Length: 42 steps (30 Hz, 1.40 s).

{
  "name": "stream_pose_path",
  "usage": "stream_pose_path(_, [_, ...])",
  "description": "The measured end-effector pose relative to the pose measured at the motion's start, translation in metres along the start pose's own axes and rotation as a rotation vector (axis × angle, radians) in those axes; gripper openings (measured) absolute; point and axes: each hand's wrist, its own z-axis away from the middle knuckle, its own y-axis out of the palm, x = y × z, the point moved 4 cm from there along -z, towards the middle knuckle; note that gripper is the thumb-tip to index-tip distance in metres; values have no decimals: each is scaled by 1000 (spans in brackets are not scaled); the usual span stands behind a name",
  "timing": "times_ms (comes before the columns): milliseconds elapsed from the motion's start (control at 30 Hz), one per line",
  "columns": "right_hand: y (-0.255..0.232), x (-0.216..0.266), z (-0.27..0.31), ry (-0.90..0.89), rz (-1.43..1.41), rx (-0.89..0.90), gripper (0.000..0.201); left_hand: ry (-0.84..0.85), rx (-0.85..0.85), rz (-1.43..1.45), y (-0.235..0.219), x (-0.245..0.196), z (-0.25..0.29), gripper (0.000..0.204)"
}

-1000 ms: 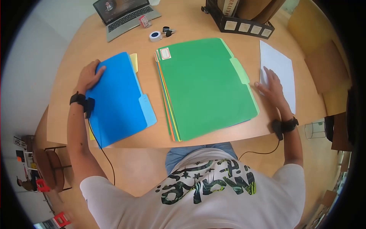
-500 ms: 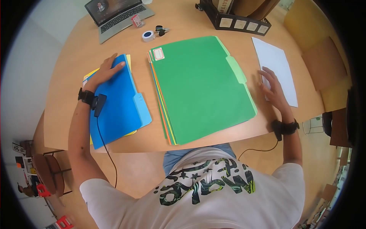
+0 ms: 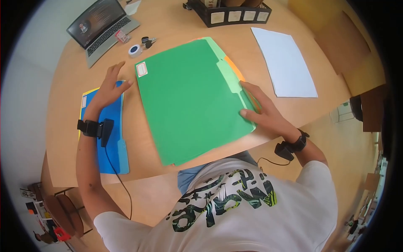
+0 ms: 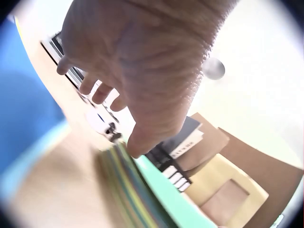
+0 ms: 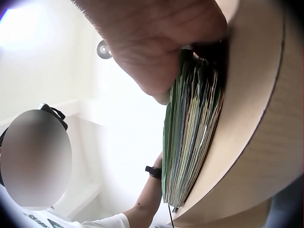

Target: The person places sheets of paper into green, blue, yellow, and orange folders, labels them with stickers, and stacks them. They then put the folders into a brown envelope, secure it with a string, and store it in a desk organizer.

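A thick stack of file folders [image 3: 184, 105] with a green one on top lies on the table in the head view. My right hand [image 3: 268, 111] grips its right edge, thumb on the green cover and fingers around the side. The right wrist view shows the layered folder edges [image 5: 192, 128] under that palm. To the left, a blue file folder [image 3: 111, 149] lies over a yellow one. My left hand [image 3: 108, 90] hovers over its upper end, fingers extended and thumb toward the green stack, holding nothing. In the left wrist view the thumb overlaps the stack's corner.
White paper [image 3: 285, 63] lies to the right. Beyond the folders are a laptop [image 3: 98, 25], a roll of tape [image 3: 135, 51], black-handled scissors [image 3: 147, 42] and a small red-and-white box [image 3: 121, 37]. A black file holder [image 3: 231, 16] stands at the back. The table's front edge is near my body.
My right hand has left the white paper and taken hold of the green stack's right edge. My left hand has lifted from the blue folder toward the stack. The head view has turned.
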Motion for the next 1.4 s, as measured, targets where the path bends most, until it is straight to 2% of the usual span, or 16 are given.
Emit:
stream_pose_path(67, [3, -1, 0, -7, -2, -30, 68, 100, -73, 103, 7, -41, -19, 74])
stream_pose_path(167, [6, -5, 1, -12, -18, -77, 69, 150, -101, -89, 35, -67, -44, 76])
stream_pose_path(267, [11, -7, 2, -9, -37, -128, 69, 119, -67, -171, 61, -75, -64, 79])
stream_pose_path(367, [10, -2, 1, 2, -66, -142, 69, 77, -82, -103, 62, -79, -69, 82])
stream_pose_path(467, [3, -2, -3, -53, 39, -110, 66, 89, -190, -57, 64, -74, -68, 81])
stream_pose_path(600, [-10, 6, -14, -21, 151, -42, 62, 54, -214, -77, 64, -74, -65, 81])
stream_pose_path(700, [-25, 10, -20, -120, 328, -89, 57, 60, -245, -47, 62, -74, -64, 81])
stream_pose_path(800, [-37, 30, -32, -63, 173, -83, 59, 69, -281, -46, 64, -74, -61, 80])
stream_pose_path(867, [-28, 20, -46, 49, -125, 25, 62, 82, -318, -47, 64, -75, -60, 79])
stream_pose_path(933, [-19, 15, -59, 146, -320, 118, 68, 112, -396, 50, 64, -74, -58, 74])
stream_pose_path(1067, [-21, 15, -69, 173, -435, 80, 61, 106, -524, 386, 65, -62, -56, 52])
stream_pose_path(1133, [-22, 7, -71, 240, -596, 41, 56, 73, -505, 636, 65, -53, -56, 39])
stream_pose_path(1233, [-19, -10, -77, 272, -684, 36, 50, 30, -521, 974, 62, -38, -58, 26])
stream_pose_path(1367, [-21, -6, -75, 263, -600, 31, 49, 45, -651, 1519, 55, -36, -56, 17])
stream_pose_path(1400, [-20, -4, -74, 256, -584, 35, 50, 87, -593, 1652, 54, -33, -54, 18])
